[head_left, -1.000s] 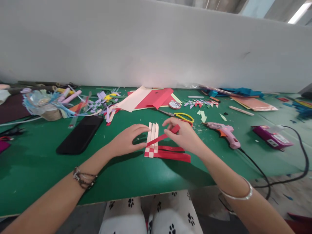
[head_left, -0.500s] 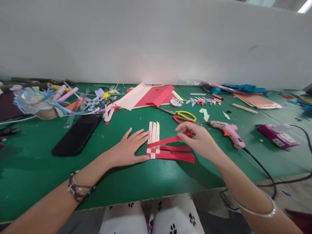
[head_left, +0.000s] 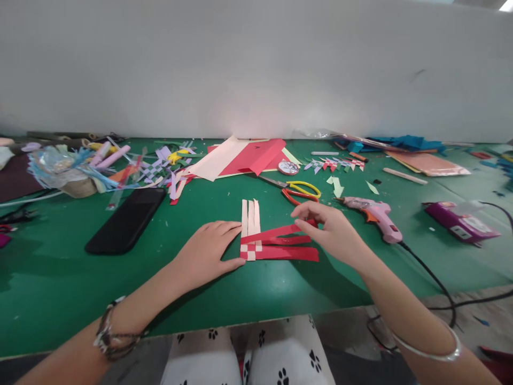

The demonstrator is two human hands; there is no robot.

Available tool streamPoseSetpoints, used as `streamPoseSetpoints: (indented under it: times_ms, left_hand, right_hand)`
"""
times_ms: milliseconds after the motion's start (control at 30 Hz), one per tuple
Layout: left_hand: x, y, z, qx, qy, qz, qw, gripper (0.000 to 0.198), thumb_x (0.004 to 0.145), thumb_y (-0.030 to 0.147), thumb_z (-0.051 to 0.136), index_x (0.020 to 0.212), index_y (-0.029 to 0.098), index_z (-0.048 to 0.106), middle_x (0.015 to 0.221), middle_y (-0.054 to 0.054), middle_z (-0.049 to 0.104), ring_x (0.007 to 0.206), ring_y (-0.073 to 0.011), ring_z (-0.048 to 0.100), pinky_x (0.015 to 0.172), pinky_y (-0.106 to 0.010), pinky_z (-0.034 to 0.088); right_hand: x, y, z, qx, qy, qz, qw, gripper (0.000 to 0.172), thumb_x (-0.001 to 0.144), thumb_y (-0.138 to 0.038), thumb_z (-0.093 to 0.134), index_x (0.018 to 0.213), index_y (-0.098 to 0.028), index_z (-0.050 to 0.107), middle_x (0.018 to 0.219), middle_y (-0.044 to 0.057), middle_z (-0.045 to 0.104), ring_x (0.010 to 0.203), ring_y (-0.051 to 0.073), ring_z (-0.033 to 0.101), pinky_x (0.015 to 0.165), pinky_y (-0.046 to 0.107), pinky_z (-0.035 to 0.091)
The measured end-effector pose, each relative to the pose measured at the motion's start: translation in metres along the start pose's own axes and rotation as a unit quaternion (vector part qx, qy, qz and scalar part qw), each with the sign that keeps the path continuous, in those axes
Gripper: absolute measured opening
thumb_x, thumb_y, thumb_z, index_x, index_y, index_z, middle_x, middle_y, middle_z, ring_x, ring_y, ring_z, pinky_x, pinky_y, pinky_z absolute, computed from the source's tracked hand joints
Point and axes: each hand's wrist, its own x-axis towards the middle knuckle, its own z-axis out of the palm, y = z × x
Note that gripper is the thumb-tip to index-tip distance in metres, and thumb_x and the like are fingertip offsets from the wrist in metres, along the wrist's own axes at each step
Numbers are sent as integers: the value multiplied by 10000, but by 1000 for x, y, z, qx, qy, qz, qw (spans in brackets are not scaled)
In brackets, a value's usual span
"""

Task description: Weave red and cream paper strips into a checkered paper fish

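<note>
One woven piece [head_left: 251, 249] lies on the counter [head_left: 200, 305] between my hands, with three cream strips [head_left: 251, 218] pointing away from me and three red strips [head_left: 286, 253] pointing to the right. The fingers of my left hand [head_left: 208, 247] are loose and touch its left edge, while those of my right hand [head_left: 334, 231] pinch the uppermost red strip [head_left: 272, 233], whose end they partly hide. The left heap of scraps [head_left: 152, 170] I cannot count.

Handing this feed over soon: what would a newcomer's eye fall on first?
Probably the red and cream paper weave, between the left hand and right hand. Next, the pink glue gun farther right, and the scissors just beyond the right hand.
</note>
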Motion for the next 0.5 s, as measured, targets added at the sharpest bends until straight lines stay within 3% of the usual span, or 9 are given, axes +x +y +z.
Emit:
streamPoseSetpoints:
  times_ms: [100, 200, 500]
  left_hand:
    - [-12, 7, -4, -11, 12, -20, 1000, 420, 769, 445, 496, 1083, 173, 556, 1103, -95, 586, 973, -256, 542, 798, -375, 432]
    - [-25, 18, -1, -42, 23, 18, 999, 316, 790, 383, 488, 1034, 206, 579, 1021, -66, 615, 887, -227, 569, 764, -372, 442]
    - [-31, 35, 5, -70, 14, 143, 987, 280, 840, 314, 457, 1093, 225, 538, 1104, -38, 600, 972, -186, 548, 942, -400, 335]
  right_hand:
    - [0, 1, -3, -1, -4, -8, 1000, 80, 752, -209, 471, 797, -189, 534, 677, -20, 550, 561, 92, 459, 522, 219, 360]
    - [-1, 4, -6, -5, -4, -9, 1000, 86, 751, -208, 473, 807, -189, 535, 680, -18, 555, 560, 95, 461, 524, 222, 364]
    - [-1, 11, -8, -32, 15, -24, 999, 86, 744, -193, 474, 803, -185, 535, 693, -6, 574, 592, 106, 497, 556, 229, 389]
